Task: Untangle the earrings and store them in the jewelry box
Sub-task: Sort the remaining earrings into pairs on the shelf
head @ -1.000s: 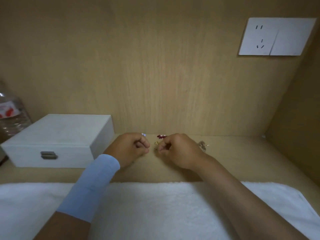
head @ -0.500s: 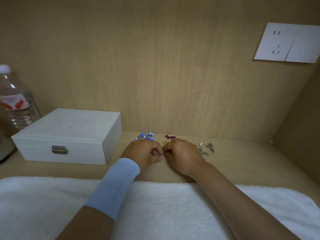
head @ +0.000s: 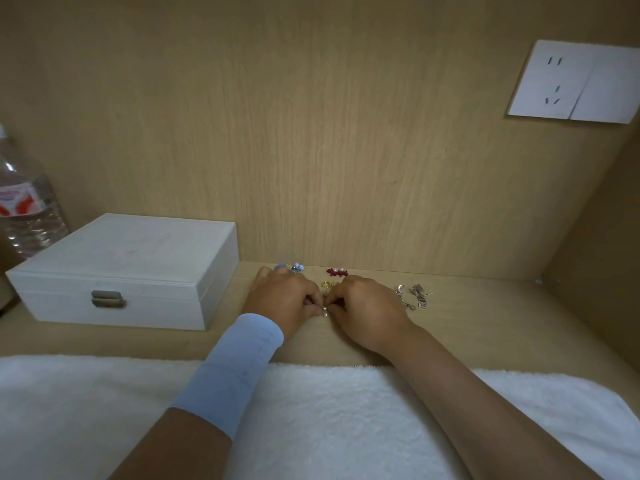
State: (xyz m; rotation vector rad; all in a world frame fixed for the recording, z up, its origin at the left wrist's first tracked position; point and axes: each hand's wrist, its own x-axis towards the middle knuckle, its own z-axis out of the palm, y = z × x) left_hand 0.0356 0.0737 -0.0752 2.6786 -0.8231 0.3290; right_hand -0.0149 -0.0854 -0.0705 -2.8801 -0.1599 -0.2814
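White towel (head: 346,410) runs along the near edge of the tabletop (head: 485,327), with both forearms lying across it and a pale blue wristband (head: 239,368) on the left one. Just past the towel, around the middle, the left hand (head: 284,299) and right hand (head: 367,313) are knuckle to knuckle. Both are curled up tight, fingertips pinching the gold earrings (head: 327,289) between them, with a little pearl showing right at the pinch. Can't tell if that pair is actually apart yet, too tiny.

Silver earrings (head: 414,296) lie in a clump just right of the right hand. Blue earrings (head: 294,267) and red earrings (head: 336,271) are at the back edge by the wall.

The jewelry box (head: 121,268) is on the left side, lid down and latched, water bottle (head: 24,206) behind it. So I'd say it's early days: nothing stored as far as I can see, the box needs opening, and three more lots to go.
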